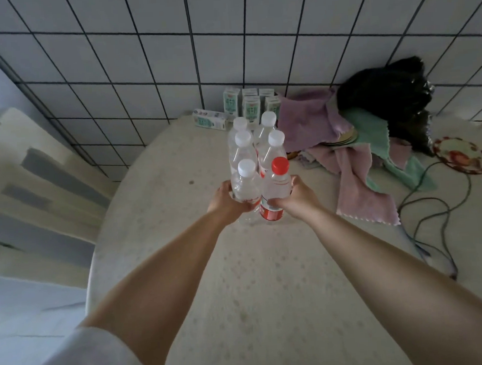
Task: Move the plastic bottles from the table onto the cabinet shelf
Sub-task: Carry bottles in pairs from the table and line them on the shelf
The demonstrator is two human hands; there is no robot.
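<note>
Bottles [256,153] stand paired mid-table [183,270]; left hand [228,201] grips the white-capped bottle [246,189], right hand [295,197] the red-capped bottle [275,190], fingers curled around each. Label writing is unreadable.

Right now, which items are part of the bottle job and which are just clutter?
Job:
- red-cap bottle, held by right hand
- white-cap bottle, held by left hand
- four more bottles behind them
- table

Clutter:
- cartons
- cloths
- black bag
- plate
- cable
</note>
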